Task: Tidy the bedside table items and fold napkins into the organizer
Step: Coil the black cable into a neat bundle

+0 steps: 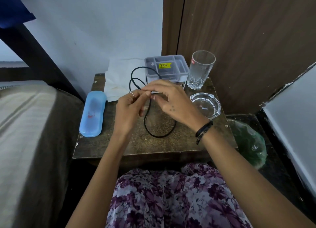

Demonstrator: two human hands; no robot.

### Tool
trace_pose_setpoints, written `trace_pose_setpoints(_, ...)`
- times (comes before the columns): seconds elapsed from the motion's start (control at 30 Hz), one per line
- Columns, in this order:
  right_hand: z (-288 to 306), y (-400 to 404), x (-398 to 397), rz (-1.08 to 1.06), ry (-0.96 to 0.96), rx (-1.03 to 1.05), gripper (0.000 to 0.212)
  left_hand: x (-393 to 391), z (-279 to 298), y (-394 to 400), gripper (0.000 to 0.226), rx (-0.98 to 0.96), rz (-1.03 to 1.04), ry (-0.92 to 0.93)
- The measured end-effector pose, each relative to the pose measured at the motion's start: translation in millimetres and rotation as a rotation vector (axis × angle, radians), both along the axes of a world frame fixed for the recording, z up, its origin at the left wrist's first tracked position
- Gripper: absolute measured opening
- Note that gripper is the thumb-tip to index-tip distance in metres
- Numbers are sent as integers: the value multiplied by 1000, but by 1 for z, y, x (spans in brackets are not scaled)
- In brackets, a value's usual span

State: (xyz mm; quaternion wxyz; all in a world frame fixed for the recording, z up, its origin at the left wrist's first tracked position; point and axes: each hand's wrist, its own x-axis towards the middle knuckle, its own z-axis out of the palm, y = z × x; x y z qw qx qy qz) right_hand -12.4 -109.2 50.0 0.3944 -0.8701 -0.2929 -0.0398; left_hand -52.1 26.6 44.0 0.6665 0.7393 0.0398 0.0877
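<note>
A thin black cord hangs in loops over the dark bedside table. My left hand and my right hand meet above the table's middle, and both pinch the cord between their fingertips. One loop rises behind my hands toward the organizer, another droops to the table in front. White napkins lie crumpled at the back left, against the wall. The grey plastic organizer, with several compartments and a yellow price sticker, stands at the back centre, partly hidden by my right hand.
A light blue case lies along the table's left edge. A tall clear drinking glass stands at the back right, with a glass ashtray in front of it. A bed borders the left; a green plastic bag sits low right.
</note>
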Motion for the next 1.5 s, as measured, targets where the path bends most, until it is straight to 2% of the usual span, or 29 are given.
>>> trace_pose_setpoints(0.1,3,-1,3,-77,-36,79,24,6,5,6,24,38,-19,-10)
trace_pose_setpoints(0.2,7,-7,10,-212,-73,204,21,11,6,18,23,49,-17,-26)
trace_pose_setpoints(0.3,6,-12,16,-344,-13,346,22,17,2,33,23,100,-50,-32)
trace_pose_setpoints(0.4,0,-13,14,-415,72,403,24,23,-1,37,20,204,-59,-30)
trace_pose_setpoints(0.5,-4,-14,11,-404,102,226,26,27,2,33,15,267,-50,-95)
trace_pose_setpoints(0.6,4,-11,6,-313,-56,-94,36,31,8,25,11,442,-92,-176)
trace_pose_setpoints(0.67,13,-6,1,-274,-183,-219,33,33,13,20,11,528,-129,-230)
trace_pose_setpoints(0.77,17,-4,0,-255,-198,-143,20,33,17,20,10,576,-149,-269)
trace_pose_setpoints(0.83,14,-13,4,-313,-95,41,18,34,14,28,13,645,-159,-241)
trace_pose_setpoints(0.9,13,-25,7,-399,-8,127,19,36,7,43,15,710,-129,-193)
trace_pose_setpoints(0.97,11,-33,8,-455,72,68,21,35,2,56,16,699,-72,-153)
trace_pose_setpoints(1.07,12,-29,4,-435,123,-206,35,34,1,55,16,638,-53,-146)
trace_pose_setpoints(1.17,16,-6,-4,-363,-44,-358,45,35,4,38,14,604,-77,-198)
trace_pose_setpoints(1.23,20,8,-6,-320,-107,-335,32,37,6,29,13,608,-94,-226)
trace_pose_setpoints(1.3,20,11,-2,-316,-93,-230,23,38,5,27,13,599,-93,-225)
trace_pose_setpoints(1.4,15,-1,9,-408,-6,44,27,37,2,40,13,549,-27,-140)
trace_pose_setpoints(1.5,7,-18,17,-538,61,171,30,32,-3,54,16,446,57,-44)
